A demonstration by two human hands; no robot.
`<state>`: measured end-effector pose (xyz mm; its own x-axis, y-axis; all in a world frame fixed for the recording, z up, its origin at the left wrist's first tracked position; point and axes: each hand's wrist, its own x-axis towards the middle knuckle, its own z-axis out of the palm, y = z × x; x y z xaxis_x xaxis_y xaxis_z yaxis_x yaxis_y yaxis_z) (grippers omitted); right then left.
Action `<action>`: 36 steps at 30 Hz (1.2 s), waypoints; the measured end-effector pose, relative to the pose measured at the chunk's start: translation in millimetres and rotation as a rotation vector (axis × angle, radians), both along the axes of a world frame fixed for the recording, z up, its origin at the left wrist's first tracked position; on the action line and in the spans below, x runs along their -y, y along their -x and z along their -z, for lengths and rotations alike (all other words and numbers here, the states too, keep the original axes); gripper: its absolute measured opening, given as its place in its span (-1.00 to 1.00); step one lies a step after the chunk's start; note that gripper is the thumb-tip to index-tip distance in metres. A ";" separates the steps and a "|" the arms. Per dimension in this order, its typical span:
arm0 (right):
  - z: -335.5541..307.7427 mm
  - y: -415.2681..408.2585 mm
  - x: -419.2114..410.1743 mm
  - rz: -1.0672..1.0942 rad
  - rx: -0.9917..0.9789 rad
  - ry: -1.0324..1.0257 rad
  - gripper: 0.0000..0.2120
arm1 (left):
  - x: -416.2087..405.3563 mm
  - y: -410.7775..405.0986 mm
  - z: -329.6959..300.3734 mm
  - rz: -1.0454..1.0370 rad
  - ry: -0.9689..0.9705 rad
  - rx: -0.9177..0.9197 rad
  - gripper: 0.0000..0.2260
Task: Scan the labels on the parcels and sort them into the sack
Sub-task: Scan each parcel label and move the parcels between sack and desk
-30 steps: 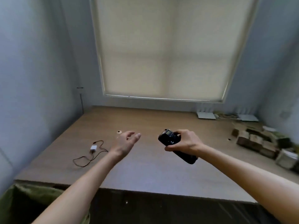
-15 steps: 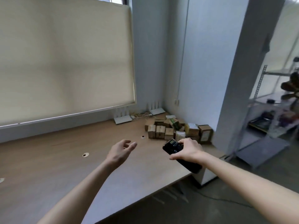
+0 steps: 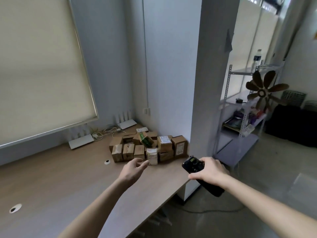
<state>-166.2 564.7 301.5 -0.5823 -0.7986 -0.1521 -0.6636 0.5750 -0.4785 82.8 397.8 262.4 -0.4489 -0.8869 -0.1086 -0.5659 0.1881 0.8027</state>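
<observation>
Reaching out over the wooden counter (image 3: pixel 51 182), the person's left hand (image 3: pixel 133 170) hangs with its grip wide, fingers loosely spread and holding nothing. Its fingertips point toward 1 o'clock and come just beside a small parcel with a white label (image 3: pixel 152 156), though contact between them cannot be made out.

That small parcel stands upright at the front edge of a heap of parcels (image 3: pixel 147 146), brown cardboard boxes packed close together in the far corner of the counter, at about 12 o'clock from the left hand. Several boxes carry white labels; a green packet (image 3: pixel 145 140) lies tilted on top of the heap. The heap sits against the white wall (image 3: pixel 169 66) and the pillar at its 3 o'clock side.

The right hand (image 3: pixel 208 170) has its grip wrapped around a black handheld scanner (image 3: pixel 193 165), fingers curled over the body, with the scanner's head pointing toward 10 o'clock at the parcels and its handle end sticking out below the wrist toward 5 o'clock. This hand is held past the counter's right edge, above the floor.

At 10 o'clock from the heap, two flat white routers (image 3: pixel 81 141) and a tangle of white cables (image 3: pixel 104 132) lie under a closed roller blind (image 3: pixel 37 66). At 3 o'clock, beyond the pillar, a metal shelf rack (image 3: pixel 240 107) stands with a brown fan (image 3: pixel 264 92) in front of it. The sack is out of sight.
</observation>
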 end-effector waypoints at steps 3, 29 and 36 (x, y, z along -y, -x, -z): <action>10.3 32.4 32.1 0.045 0.004 -0.032 -0.33 | 39.0 40.0 15.3 0.038 -0.008 0.020 -0.51; 180.5 211.0 427.3 0.131 0.389 -0.178 -0.29 | 402.1 266.5 152.4 0.021 -0.216 0.159 -0.43; 252.0 247.0 501.9 0.184 0.515 -0.237 -0.27 | 484.4 341.9 216.8 -0.021 -0.295 0.191 -0.36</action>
<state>-413.2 62.7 49.5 -0.5113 -0.6015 -0.6139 -0.2596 0.7890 -0.5568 -259.0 -86.6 45.6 -0.3774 -0.8137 -0.4421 -0.7123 -0.0500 0.7001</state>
